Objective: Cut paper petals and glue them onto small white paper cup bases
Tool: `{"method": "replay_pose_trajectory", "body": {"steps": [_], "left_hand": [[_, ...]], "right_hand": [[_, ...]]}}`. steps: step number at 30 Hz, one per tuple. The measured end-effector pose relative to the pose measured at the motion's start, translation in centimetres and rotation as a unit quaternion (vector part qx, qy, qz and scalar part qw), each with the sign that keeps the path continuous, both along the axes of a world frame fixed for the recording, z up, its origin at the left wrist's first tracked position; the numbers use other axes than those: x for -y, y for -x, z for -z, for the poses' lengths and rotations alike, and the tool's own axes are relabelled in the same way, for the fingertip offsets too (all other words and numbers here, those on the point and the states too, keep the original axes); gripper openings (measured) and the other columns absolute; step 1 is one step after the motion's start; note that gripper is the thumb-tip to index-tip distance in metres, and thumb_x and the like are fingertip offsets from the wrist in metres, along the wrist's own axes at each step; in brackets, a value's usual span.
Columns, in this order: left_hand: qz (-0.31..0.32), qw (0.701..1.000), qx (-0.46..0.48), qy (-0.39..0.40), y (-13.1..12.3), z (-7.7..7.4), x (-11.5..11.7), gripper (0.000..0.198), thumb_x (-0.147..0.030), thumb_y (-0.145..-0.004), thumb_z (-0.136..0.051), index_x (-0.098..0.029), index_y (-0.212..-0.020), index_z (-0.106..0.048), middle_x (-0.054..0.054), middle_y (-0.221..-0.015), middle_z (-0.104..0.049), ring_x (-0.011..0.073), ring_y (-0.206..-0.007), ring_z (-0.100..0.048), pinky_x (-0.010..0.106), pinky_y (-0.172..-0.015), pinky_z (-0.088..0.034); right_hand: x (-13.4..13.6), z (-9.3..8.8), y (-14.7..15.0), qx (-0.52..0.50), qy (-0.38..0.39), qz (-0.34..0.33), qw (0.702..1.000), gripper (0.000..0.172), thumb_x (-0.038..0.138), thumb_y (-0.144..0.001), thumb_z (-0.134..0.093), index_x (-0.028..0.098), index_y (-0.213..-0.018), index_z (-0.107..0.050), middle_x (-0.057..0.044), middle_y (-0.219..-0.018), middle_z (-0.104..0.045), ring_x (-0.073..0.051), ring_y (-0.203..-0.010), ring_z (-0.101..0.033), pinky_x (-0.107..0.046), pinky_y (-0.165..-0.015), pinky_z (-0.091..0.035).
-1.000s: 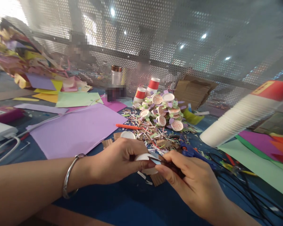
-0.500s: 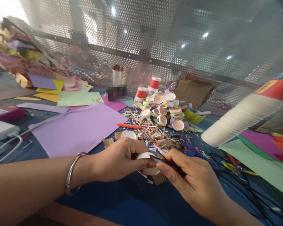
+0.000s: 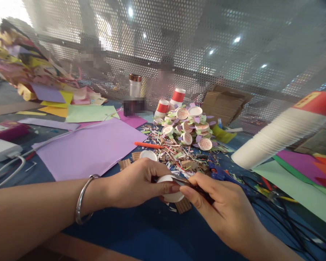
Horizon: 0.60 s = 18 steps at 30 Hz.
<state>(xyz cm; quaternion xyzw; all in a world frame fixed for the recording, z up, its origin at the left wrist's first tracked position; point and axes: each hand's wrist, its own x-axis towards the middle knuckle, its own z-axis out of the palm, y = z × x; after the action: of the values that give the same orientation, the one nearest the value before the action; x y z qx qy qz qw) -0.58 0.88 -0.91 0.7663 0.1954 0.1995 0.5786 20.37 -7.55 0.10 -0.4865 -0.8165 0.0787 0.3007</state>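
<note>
My left hand is closed around a small white paper-cup piece, thumb pressed on its rim. My right hand is closed on a pair of scissors whose blades meet the cup piece's edge. Both hands hover just above the blue table cover, near a brown corrugated card scrap. A silver bangle sits on my left wrist.
Beyond the hands lie paper clippings, a pile of cup-bottom flowers, an orange pen and a white disc. A purple sheet lies left, a stack of white cups right, black cables and a blue glue gun.
The hands have barely moved; the cup piece sits slightly differently between my left fingers and the scissor blades stay at its rim.
</note>
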Motion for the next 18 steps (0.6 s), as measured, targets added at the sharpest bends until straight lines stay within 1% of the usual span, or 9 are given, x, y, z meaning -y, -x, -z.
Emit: {"method": "replay_pose_trajectory", "body": {"steps": [3, 8, 13, 16, 18], "left_hand": [[0.004, 1.0, 0.002, 0.018, -0.01, 0.03, 0.01, 0.032, -0.037, -0.096, -0.061, -0.012, -0.076, -0.062, 0.002, -0.074, -0.062, 0.0114, -0.071, -0.057, 0.023, -0.066, -0.045], [0.005, 1.0, 0.002, 0.03, -0.07, -0.5, 0.12, 0.03, -0.033, -0.096, -0.061, -0.012, -0.074, -0.063, 0.002, -0.073, -0.063, 0.0103, -0.069, -0.058, 0.022, -0.066, -0.046], [0.002, 0.999, 0.006, 0.052, -0.1, -0.37, 0.05, 0.03, -0.033, -0.095, -0.062, -0.012, -0.075, -0.063, 0.002, -0.072, -0.064, 0.0106, -0.069, -0.058, 0.022, -0.065, -0.047], [-0.001, 0.998, -0.003, 0.061, -0.02, -0.18, -0.01, 0.031, -0.035, -0.095, -0.063, -0.011, -0.076, -0.065, 0.002, -0.072, -0.065, 0.0109, -0.068, -0.059, 0.022, -0.064, -0.048], [0.007, 0.998, -0.017, 0.058, 0.05, -0.17, -0.04, 0.032, -0.036, -0.095, -0.063, -0.011, -0.076, -0.067, 0.003, -0.072, -0.066, 0.0107, -0.068, -0.06, 0.021, -0.064, -0.048]], "right_hand": [[0.05, 0.0, 0.03, 0.005, 0.0, 0.007, 1.0, 0.031, 0.035, -0.104, -0.054, 0.022, -0.076, -0.05, 0.008, -0.058, -0.05, -0.007, -0.047, -0.046, -0.022, -0.047, -0.035], [0.11, 0.01, 0.04, -0.008, 0.011, 0.008, 1.0, 0.032, 0.034, -0.104, -0.054, 0.022, -0.074, -0.048, 0.008, -0.058, -0.05, -0.006, -0.047, -0.046, -0.022, -0.047, -0.035], [0.02, 0.06, 0.18, -0.033, 0.051, 0.015, 0.998, 0.037, 0.037, -0.104, -0.053, 0.023, -0.071, -0.045, 0.008, -0.056, -0.048, -0.007, -0.047, -0.043, -0.022, -0.046, -0.033], [-0.04, 0.18, 0.17, -0.04, 0.076, 0.018, 0.996, 0.037, 0.039, -0.104, -0.052, 0.023, -0.071, -0.047, 0.008, -0.057, -0.048, -0.008, -0.048, -0.043, -0.023, -0.046, -0.033], [-0.05, 0.24, 0.12, -0.043, 0.092, 0.018, 0.995, 0.037, 0.04, -0.104, -0.052, 0.023, -0.072, -0.048, 0.007, -0.058, -0.049, -0.008, -0.049, -0.044, -0.023, -0.047, -0.034]]}}
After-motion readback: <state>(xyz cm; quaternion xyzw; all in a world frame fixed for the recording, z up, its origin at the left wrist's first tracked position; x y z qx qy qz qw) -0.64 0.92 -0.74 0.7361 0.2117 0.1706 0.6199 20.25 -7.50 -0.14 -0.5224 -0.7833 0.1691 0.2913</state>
